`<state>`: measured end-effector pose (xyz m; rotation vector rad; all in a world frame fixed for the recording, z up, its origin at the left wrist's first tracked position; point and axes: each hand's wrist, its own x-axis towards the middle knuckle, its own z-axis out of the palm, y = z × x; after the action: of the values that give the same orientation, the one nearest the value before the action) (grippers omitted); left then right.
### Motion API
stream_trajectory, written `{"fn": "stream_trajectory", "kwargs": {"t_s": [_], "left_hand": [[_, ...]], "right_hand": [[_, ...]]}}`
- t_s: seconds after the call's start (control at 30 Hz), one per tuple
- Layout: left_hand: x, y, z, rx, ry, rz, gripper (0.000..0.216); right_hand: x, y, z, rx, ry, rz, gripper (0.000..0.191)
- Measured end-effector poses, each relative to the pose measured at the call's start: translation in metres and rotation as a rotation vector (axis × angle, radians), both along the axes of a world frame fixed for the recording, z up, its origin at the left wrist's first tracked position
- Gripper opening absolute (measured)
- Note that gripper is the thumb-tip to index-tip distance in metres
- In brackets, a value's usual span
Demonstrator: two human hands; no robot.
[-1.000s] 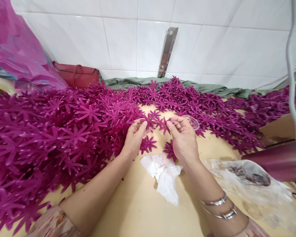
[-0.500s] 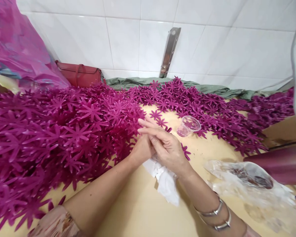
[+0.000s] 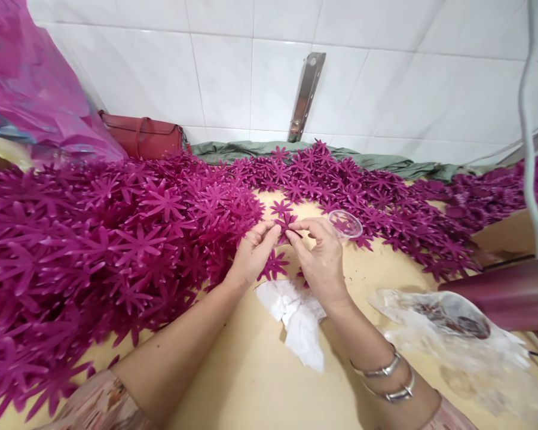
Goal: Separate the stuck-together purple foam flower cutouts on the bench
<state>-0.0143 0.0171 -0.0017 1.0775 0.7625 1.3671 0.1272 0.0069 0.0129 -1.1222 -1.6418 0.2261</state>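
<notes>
My left hand and my right hand meet over the yellow table, both pinching one magenta flower-shaped cutout between their fingertips. A second cutout lies on the table just under my left hand. A big heap of the same magenta flower cutouts fills the left side and touches my left hand. A small clear plastic cup stands just right of my right hand's fingers.
A crumpled white tissue lies below my hands. A clear plastic bag and a dark maroon roll sit at the right. More cutouts spread along the back, with a red handbag by the tiled wall.
Half a second ago my right hand lay flat with fingers stretched over my left hand. Now both hands have drawn apart and pinch a flower cutout between them.
</notes>
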Motion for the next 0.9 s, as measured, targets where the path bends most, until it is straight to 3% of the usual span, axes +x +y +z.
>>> {"fn": "stream_trajectory", "kwargs": {"t_s": [0.27,0.53,0.8,0.9], "left_hand": [[-0.001,-0.002,0.001,0.023,0.08,-0.014,0.032],[0.0,0.001,-0.007,-0.059,-0.018,0.043,0.031],[0.0,0.006,-0.014,-0.028,0.038,0.132,0.026],[0.001,0.002,-0.012,0.059,0.131,0.066,0.025]], "right_hand": [[0.002,0.002,0.002,-0.037,0.023,-0.017,0.01],[0.003,0.004,0.0,-0.206,0.406,0.069,0.009],[0.004,0.003,0.006,-0.039,0.549,-0.027,0.007],[-0.004,-0.007,0.016,-0.024,0.308,0.198,0.018]]}}
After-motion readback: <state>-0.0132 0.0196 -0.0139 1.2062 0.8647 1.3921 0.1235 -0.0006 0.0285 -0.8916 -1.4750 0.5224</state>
